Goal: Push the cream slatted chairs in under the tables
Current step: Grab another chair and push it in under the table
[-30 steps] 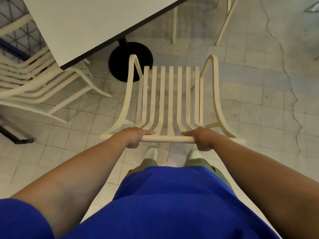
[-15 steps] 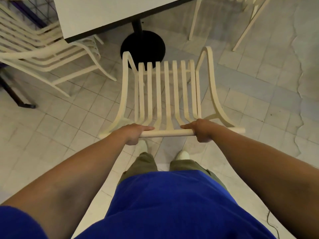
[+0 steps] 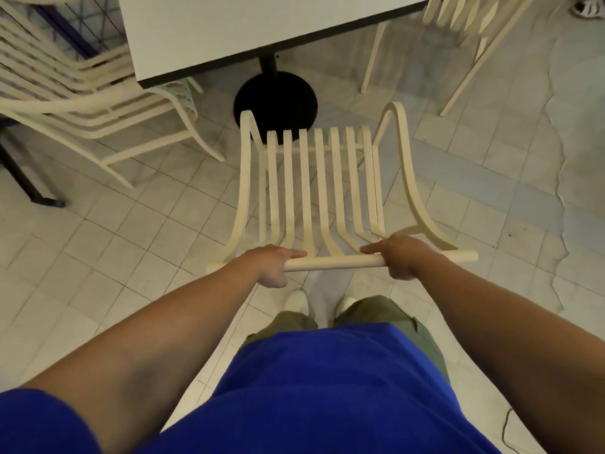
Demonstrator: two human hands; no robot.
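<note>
2 hands: left hand & right hand each grip the top bar of 1 cream slatted chair. The chair is on the tile floor, its front at the black round foot of 1 white table. Chair stack at left, no. unclear. 1 more chair far right. Vs 0.5 s ago: same grip, table a bit more to the right.

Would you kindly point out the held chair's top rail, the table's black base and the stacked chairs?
top rail (image 3: 334,263), head view, bare middle of the bar
black base (image 3: 281,99), head view, top of the round disc
stacked chairs (image 3: 49,70), head view, slats at the left
</note>
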